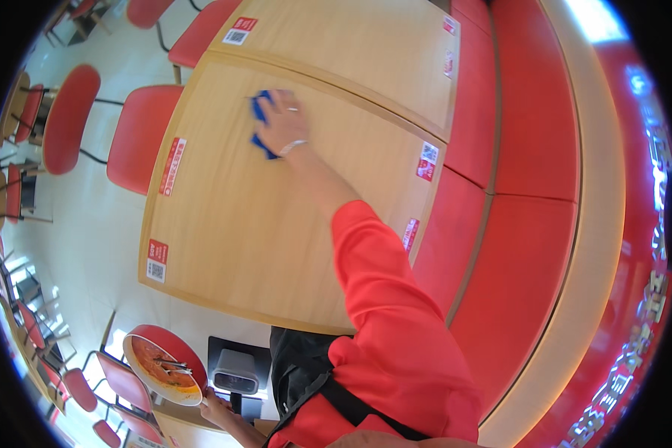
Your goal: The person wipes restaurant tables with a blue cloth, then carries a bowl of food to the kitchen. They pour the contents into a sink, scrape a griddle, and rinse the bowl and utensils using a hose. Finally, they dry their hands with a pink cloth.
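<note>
My right hand (284,124) lies spread over a dark blue cloth (262,107) on the wooden tabletop (241,224). The hand is slightly blurred, and a ring and a bracelet show on it. Parts of the cloth stick out beyond the fingers and under the palm; the rest is hidden. Low on the left, my left hand (217,404) grips the rim of a bowl (173,350), red outside and white inside. Orange-red soup or sauce (155,358) lies in the tilted bowl, along with utensils (172,366) that include a white spoon.
A second wooden table (347,33) adjoins the far edge. Printed stickers (158,260) line the table edges. A red bench (532,269) runs along the right, with red chairs (145,137) on the left. A grey box-shaped object (235,371) sits below the near edge.
</note>
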The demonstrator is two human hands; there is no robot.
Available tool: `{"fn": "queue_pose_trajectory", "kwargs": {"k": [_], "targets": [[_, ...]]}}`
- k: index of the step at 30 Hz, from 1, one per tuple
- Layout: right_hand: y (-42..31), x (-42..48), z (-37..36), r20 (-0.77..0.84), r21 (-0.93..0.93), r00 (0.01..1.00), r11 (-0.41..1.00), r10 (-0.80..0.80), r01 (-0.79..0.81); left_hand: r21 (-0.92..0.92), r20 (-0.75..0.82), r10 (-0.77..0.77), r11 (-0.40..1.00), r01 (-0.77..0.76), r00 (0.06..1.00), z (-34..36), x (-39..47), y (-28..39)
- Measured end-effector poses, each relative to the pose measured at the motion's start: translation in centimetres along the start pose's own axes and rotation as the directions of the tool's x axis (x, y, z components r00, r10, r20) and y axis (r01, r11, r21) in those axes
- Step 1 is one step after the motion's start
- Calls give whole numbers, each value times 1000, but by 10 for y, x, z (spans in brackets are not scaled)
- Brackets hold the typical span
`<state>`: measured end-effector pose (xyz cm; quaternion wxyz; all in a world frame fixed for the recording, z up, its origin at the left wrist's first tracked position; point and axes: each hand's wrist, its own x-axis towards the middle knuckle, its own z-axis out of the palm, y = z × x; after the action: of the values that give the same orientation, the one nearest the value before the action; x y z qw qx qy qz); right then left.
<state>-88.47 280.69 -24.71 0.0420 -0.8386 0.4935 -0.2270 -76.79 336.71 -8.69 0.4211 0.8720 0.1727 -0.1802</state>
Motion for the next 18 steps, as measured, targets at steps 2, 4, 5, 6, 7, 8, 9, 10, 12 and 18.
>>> {"fn": "queue_pose_trajectory", "kwargs": {"k": [2, 4, 5, 6, 7, 8, 9, 10, 12, 18], "targets": [[71, -35, -38, -43, -86, 990, 987, 131, -135, 16, 33, 12, 1000, -13, 999, -5, -5, 3], [144, -88, -79, -136, -227, 954, 929, 267, -292, 40, 94, 48, 998, -52, 994, -9, -1, 9], [175, -119, -96, -184, -300, 939, 893, 290, -335, 52, 110, 61, 996, -67, 992, -14, -1, 11], [193, -150, -115, -181, -286, 904, 858, 388, -426, 43, 112, 84, 995, -89, 990, -14, -3, 13], [203, -184, -137, -196, -274, 867, 823, 458, -497, 43, 113, 75, 996, -80, 991, -18, 4, 10], [204, -209, -156, -202, -266, 882, 843, 425, -467, 45, 110, 68, 996, -73, 992, -25, 0, 7], [201, -236, -167, -199, -272, 868, 825, 455, -495, 40, 120, 58, 997, -64, 991, -27, -4, 6], [195, -262, -172, -203, -283, 851, 803, 483, -524, 44, 126, 63, 997, -69, 990, -30, -5, 3], [162, -302, -172, -234, -352, 819, 740, 524, -574, 75, 159, 90, 992, -103, 983, -37, 2, 7], [-28, -274, -129, -14, 68, 825, 824, 564, -562, 114, 316, 175, 969, -220, 932, -51, 26, 17]]}}
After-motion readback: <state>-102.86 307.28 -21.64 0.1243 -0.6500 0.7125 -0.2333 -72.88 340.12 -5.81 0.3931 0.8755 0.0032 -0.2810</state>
